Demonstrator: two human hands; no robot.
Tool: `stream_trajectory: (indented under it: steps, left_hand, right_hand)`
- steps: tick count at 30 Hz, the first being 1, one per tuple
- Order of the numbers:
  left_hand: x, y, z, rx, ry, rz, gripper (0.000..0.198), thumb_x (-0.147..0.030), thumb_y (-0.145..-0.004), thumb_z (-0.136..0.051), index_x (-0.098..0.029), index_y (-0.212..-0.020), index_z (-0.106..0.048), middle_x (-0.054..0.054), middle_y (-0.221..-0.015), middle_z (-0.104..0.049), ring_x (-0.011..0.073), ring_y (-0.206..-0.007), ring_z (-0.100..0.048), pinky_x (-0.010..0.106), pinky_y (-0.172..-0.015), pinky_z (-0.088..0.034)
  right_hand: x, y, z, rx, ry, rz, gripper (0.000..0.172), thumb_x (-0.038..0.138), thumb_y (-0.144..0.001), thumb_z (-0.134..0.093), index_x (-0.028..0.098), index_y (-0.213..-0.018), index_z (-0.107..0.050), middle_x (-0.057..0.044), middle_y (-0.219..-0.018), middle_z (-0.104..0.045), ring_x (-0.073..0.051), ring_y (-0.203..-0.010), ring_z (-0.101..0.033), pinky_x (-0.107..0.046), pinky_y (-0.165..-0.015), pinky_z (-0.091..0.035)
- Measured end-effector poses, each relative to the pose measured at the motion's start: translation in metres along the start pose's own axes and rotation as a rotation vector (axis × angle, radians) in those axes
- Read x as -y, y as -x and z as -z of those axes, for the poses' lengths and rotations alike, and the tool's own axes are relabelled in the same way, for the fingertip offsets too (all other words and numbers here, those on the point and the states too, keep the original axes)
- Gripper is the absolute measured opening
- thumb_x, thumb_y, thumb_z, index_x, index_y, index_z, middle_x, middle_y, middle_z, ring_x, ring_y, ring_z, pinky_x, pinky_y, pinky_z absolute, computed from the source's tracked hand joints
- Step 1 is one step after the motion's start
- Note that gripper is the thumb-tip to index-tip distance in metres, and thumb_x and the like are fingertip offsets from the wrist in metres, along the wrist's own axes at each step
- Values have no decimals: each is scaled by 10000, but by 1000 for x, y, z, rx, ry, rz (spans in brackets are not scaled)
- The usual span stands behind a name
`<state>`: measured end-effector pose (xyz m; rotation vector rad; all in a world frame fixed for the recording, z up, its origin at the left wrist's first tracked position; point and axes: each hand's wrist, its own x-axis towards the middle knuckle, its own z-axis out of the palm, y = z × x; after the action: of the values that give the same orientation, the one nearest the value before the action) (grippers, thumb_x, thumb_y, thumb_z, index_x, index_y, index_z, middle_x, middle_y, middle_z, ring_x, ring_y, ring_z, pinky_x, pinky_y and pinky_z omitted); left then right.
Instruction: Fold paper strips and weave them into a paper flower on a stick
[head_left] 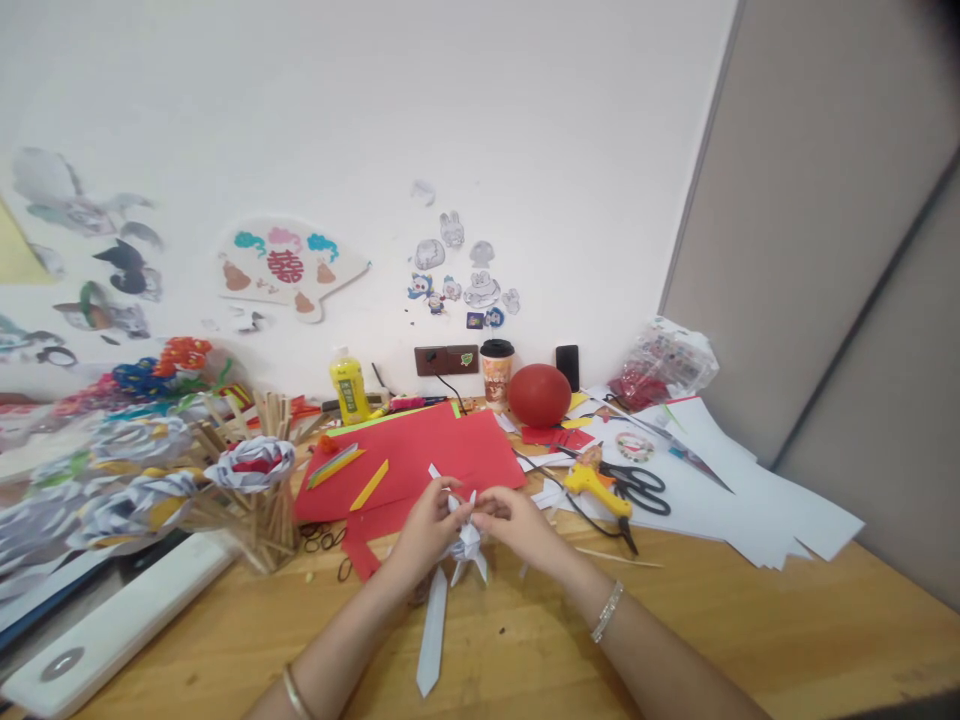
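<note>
Near the middle of the table, my left hand [429, 522] and my right hand [513, 518] meet around a folded white paper piece [469, 545] with several pointed ends. Fingers of both hands are closed on its upper part, and part of it is hidden behind them. A long white paper strip [431, 635] with a pointed end lies below my left hand. Just beyond the hands are red paper sheets [420, 450], with a yellow paper strip [369, 485] on them.
Right of the hands lie a yellow glue gun [598, 487], black-handled scissors [637, 487] and white paper sheets [750, 500]. Behind stand a yellow bottle [349, 388], a lidded cup [496, 375] and a red balloon [539, 395]. Paper flowers [251, 464] and wooden sticks [262, 510] crowd the left.
</note>
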<state>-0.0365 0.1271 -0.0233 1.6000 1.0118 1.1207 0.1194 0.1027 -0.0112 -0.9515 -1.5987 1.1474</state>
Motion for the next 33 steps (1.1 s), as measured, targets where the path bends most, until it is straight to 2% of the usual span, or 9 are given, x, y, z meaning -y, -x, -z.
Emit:
stream_trajectory:
  steps: [2,5,9,13,15,19,25,29,33]
  left_hand:
    - [0,-2,1,-17,44,3,334,-350,-669,-606,-183,-896,-428,-67,-609,-478,89,-512,-462,198,-485,-357]
    - [-6,-1,2,-51,65,23,328,-349,-618,-649,-168,-824,-468,-44,-629,-518,99,-544,-495,212,-518,-384]
    - [-21,3,2,-69,3,33,250,-331,-594,-664,-141,-683,-528,-13,-627,-553,119,-591,-522,230,-575,-408]
    - [-29,7,0,-115,-58,11,223,-336,-606,-645,-142,-681,-566,-2,-622,-585,130,-583,-535,232,-569,-419]
    - [-30,8,-1,-158,-88,-17,219,-345,-619,-631,-146,-697,-583,9,-650,-610,141,-605,-552,236,-583,-431]
    - [-29,10,-3,-214,-122,-36,237,-356,-644,-608,-146,-753,-601,33,-709,-642,162,-656,-581,248,-611,-450]
    - [-30,14,-6,-172,-259,-44,215,-360,-661,-603,-158,-733,-615,30,-704,-655,171,-667,-592,260,-614,-466]
    - [-30,15,-8,-211,-232,-53,229,-356,-659,-605,-158,-774,-598,31,-738,-662,170,-682,-607,258,-619,-475]
    - [-32,16,-9,-212,-321,-64,223,-381,-668,-596,-171,-742,-608,32,-733,-670,181,-682,-608,275,-636,-466]
  right_hand:
    - [0,0,-2,-6,-17,26,230,274,-704,-592,177,-910,-556,0,-741,-596,-151,-724,-571,-258,-662,-431]
    - [0,-1,-4,-60,-39,47,168,259,-686,-597,180,-819,-532,17,-714,-555,-138,-692,-548,-241,-634,-419]
    - [-1,-2,-6,-137,-59,30,119,227,-671,-568,185,-724,-470,40,-646,-502,-121,-608,-516,-225,-568,-403]
    - [-1,-3,-5,-200,-14,18,111,140,-634,-500,193,-720,-456,64,-597,-479,-106,-548,-482,-206,-528,-376]
    - [0,-3,-4,-224,-25,10,134,112,-613,-469,193,-719,-463,60,-609,-498,-108,-565,-488,-204,-538,-377]
    - [-1,-4,0,-192,-43,-47,152,98,-605,-427,181,-711,-497,32,-637,-553,-120,-578,-518,-214,-547,-393]
    - [2,0,-3,-194,134,96,120,153,-727,-443,182,-757,-556,-6,-738,-602,-149,-714,-572,-256,-667,-440]
    - [2,-1,-4,-161,176,116,116,154,-739,-490,180,-812,-577,-21,-795,-626,-157,-756,-585,-266,-697,-450]
    - [5,1,-4,-241,361,196,118,166,-744,-541,188,-828,-620,-36,-839,-639,-176,-823,-560,-289,-750,-421]
